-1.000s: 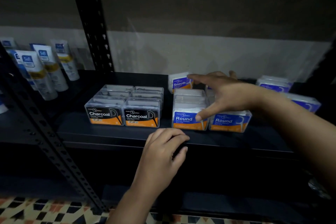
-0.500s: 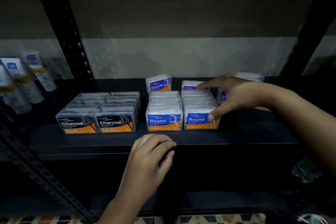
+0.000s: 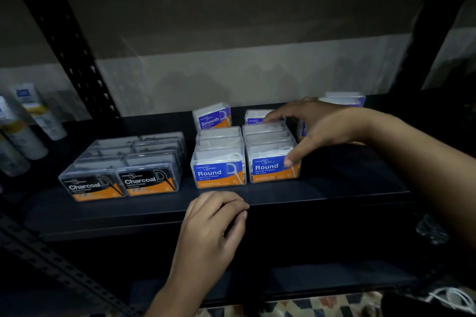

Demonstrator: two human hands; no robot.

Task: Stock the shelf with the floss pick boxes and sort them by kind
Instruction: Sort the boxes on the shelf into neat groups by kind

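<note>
My right hand (image 3: pixel 316 128) spans the right Round row (image 3: pixel 271 152), thumb on its front box; left hand (image 3: pixel 213 224), seemingly empty, curls on the shelf (image 3: pixel 334 188) edge.

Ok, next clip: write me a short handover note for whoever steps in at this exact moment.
Right hand: spans the right Round row, thumb on the front box, fingers at the back box.
Left hand: loosely curled, holds nothing, rests at the shelf front edge.
Done: Charcoal boxes in two rows at left; Round boxes in two rows at centre, left row beside the right one.
Left: one Smooth box sits tilted behind the Round rows, another box beside it, more boxes loose at back right, labels unreadable. Group these by kind and line them up.
</note>
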